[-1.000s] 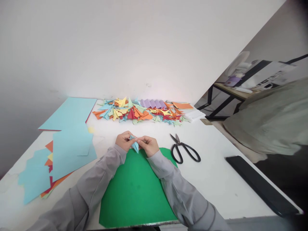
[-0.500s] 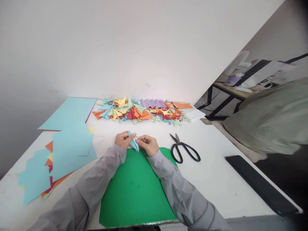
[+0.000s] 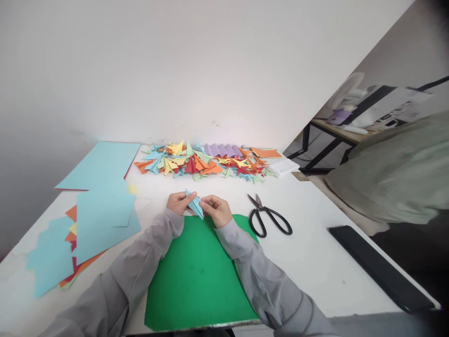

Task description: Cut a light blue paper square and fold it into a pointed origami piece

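Observation:
A small folded light-blue paper piece (image 3: 194, 204), pointed at both ends, is pinched between my two hands just above the far edge of a green sheet (image 3: 198, 276). My left hand (image 3: 179, 202) grips its left side with closed fingers. My right hand (image 3: 215, 209) pinches its right side, fingers curled. Both forearms in grey sleeves rest across the green sheet on the white table (image 3: 308, 252).
Black scissors (image 3: 268, 219) lie right of my hands. A row of several coloured folded paper pieces (image 3: 203, 164) runs along the wall. Light-blue sheets (image 3: 101, 206) over orange and red ones lie left. A black bar (image 3: 380, 267) sits right, by a person in pale green clothing (image 3: 396, 173).
The blue piece has turned in my fingers, its upper tip now sticking up higher. Both hands have shifted slightly away from me.

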A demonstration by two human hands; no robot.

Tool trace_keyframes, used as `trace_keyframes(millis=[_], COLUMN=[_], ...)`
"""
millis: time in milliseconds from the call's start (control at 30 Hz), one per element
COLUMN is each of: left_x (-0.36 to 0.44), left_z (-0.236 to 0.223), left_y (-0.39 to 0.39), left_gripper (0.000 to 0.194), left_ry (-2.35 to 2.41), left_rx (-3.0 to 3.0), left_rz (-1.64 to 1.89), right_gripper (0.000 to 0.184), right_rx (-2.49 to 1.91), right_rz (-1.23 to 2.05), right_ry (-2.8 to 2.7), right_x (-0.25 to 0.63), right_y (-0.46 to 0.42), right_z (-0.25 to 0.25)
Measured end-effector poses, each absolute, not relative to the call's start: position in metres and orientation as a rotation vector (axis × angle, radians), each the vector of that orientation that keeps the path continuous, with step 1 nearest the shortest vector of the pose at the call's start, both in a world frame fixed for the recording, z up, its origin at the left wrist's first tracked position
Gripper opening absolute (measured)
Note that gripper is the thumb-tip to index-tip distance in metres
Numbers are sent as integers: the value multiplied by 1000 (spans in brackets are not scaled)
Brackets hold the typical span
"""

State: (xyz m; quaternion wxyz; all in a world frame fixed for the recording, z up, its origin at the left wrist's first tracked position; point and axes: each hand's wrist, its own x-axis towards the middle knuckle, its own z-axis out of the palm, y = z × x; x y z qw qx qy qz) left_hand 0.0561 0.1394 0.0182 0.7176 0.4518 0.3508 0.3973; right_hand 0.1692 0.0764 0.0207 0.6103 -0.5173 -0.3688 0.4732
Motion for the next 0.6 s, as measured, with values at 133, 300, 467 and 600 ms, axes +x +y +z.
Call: trace_keyframes(millis=[133, 300, 467, 600], left_x=[57, 58, 55, 54], left_z=[16, 16, 24, 22], left_y=[142, 142, 142, 143], left_gripper=[33, 35, 40, 33], left_ry=[755, 759, 645, 569], left_rx=[893, 845, 885, 994], left_rz=[855, 836, 755, 795], right_gripper=[26, 26, 27, 29], right_rx=[-1182, -1161, -1144, -1128], right_rz=[1101, 1109, 1119, 1124], right_ry=[-861, -856, -765, -673], right_x=[169, 168, 172, 179], right_y=[76, 75, 78, 82], right_z=[21, 22, 13, 4])
